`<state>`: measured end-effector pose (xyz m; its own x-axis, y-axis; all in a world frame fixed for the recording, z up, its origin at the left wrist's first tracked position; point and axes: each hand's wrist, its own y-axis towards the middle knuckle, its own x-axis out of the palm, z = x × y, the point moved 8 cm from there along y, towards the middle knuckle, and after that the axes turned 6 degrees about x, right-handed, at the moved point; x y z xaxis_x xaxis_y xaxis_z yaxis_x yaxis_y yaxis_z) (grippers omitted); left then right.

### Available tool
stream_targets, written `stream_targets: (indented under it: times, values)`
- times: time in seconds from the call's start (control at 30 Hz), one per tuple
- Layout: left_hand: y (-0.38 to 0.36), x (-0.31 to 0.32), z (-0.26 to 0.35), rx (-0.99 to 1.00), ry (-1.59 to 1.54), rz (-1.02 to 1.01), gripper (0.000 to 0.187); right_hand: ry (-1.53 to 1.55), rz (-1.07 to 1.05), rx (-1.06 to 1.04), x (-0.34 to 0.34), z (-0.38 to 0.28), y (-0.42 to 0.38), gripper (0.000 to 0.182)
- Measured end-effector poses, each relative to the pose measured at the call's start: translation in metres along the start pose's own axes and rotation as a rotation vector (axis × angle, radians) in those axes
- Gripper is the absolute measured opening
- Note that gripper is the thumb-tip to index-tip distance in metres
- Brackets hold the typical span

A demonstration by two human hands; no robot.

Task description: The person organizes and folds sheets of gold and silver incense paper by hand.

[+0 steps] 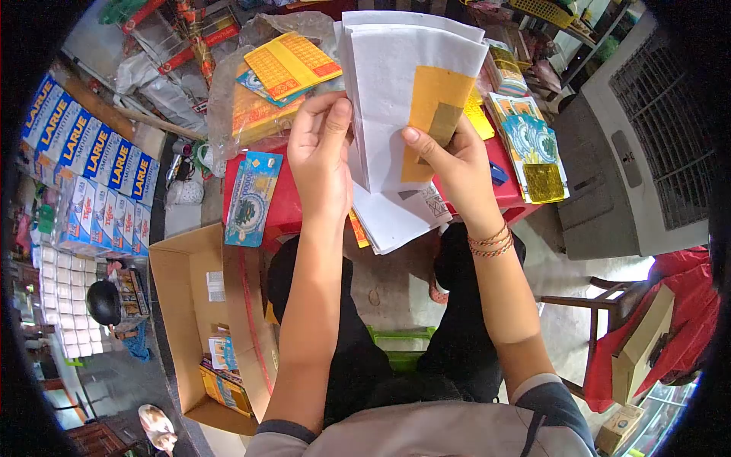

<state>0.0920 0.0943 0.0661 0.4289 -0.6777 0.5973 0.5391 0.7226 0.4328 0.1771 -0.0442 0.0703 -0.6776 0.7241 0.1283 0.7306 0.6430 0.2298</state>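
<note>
A stack of white paper sheets (381, 91) with a gold rectangle (428, 99) on its front is held up before me. My right hand (457, 156) grips its lower right part, thumb on the gold rectangle and fingers behind. At the left edge, my left hand (324, 152) is closed, its thumb and curled fingers against the sheets. More white sheets (400, 217) lie below the stack, over the edge of the red table (293, 183). A blue printed packet (253, 198) lies near my left wrist.
Yellow and red printed paper bundles (293, 68) sit on clear plastic at the back left. Blue printed packs (531, 145) lie at the table's right. An open cardboard box (179, 289) stands left of my legs, near stacked beer cartons (91, 152). A grey air cooler (632, 145) is at right.
</note>
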Motion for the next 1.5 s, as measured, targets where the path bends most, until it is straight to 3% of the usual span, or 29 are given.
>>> stream_targets:
  times: [0.23, 0.37, 0.43, 0.47, 0.53, 0.63, 0.77, 0.8, 0.9, 1.03, 1.1, 1.23, 1.33, 1.4, 1.43, 1.5]
  values:
    - [0.004, 0.0, 0.005, -0.047, 0.015, -0.015, 0.022, -0.045, -0.011, 0.046, 0.0, 0.002, -0.001, 0.038]
    - [0.015, 0.019, 0.046, 0.144, 0.168, -0.026, 0.032, -0.096, -0.031, 0.085, 0.0, 0.004, 0.0, 0.039]
    - [0.019, 0.048, 0.092, 0.603, 0.596, -0.201, 0.039, -0.062, -0.039, 0.057, 0.002, 0.002, 0.001, 0.039]
    - [0.026, 0.054, 0.101, 0.602, 0.595, -0.203, 0.039, -0.026, -0.047, 0.037, 0.004, 0.001, 0.001, 0.039]
    - [0.014, 0.095, 0.13, 1.063, 1.085, -0.343, 0.028, -0.028, -0.053, 0.034, 0.004, 0.002, 0.002, 0.039]
    - [0.012, 0.132, 0.134, 0.959, 1.172, -0.241, 0.015, -0.028, -0.064, 0.014, 0.005, 0.002, 0.004, 0.039]
    - [-0.003, 0.163, 0.13, 1.241, 1.399, -0.391, 0.012, -0.115, -0.08, -0.015, 0.006, -0.004, 0.003, 0.039]
    - [0.001, 0.16, 0.123, 1.06, 1.599, -0.395, 0.012, -0.107, -0.072, -0.015, 0.004, -0.004, 0.002, 0.039]
    - [0.001, 0.157, 0.116, 0.994, 1.432, -0.401, 0.01, -0.156, -0.071, -0.024, 0.002, -0.002, 0.002, 0.039]
    - [-0.002, 0.155, 0.116, 0.98, 1.232, -0.399, 0.005, -0.102, -0.084, -0.023, 0.002, -0.005, -0.001, 0.039]
    - [-0.011, 0.16, 0.113, 1.084, 1.534, -0.55, 0.028, -0.075, -0.084, -0.042, 0.002, -0.006, -0.002, 0.04]
    - [-0.017, 0.16, 0.108, 1.099, 1.486, -0.649, 0.029, -0.11, -0.087, -0.012, 0.0, -0.002, -0.002, 0.042]
    - [-0.02, 0.157, 0.113, 1.137, 1.486, -0.545, 0.028, -0.127, -0.086, -0.029, 0.0, 0.0, -0.001, 0.042]
    - [-0.017, 0.15, 0.106, 1.111, 1.466, -0.668, 0.04, -0.123, -0.087, -0.048, 0.002, 0.0, -0.001, 0.042]
    - [-0.015, 0.146, 0.104, 1.113, 1.468, -0.665, 0.04, -0.106, -0.08, -0.035, 0.002, 0.002, 0.0, 0.041]
    - [-0.003, 0.116, 0.123, 0.993, 1.052, -0.366, 0.059, -0.087, -0.073, -0.021, 0.001, 0.004, 0.001, 0.041]
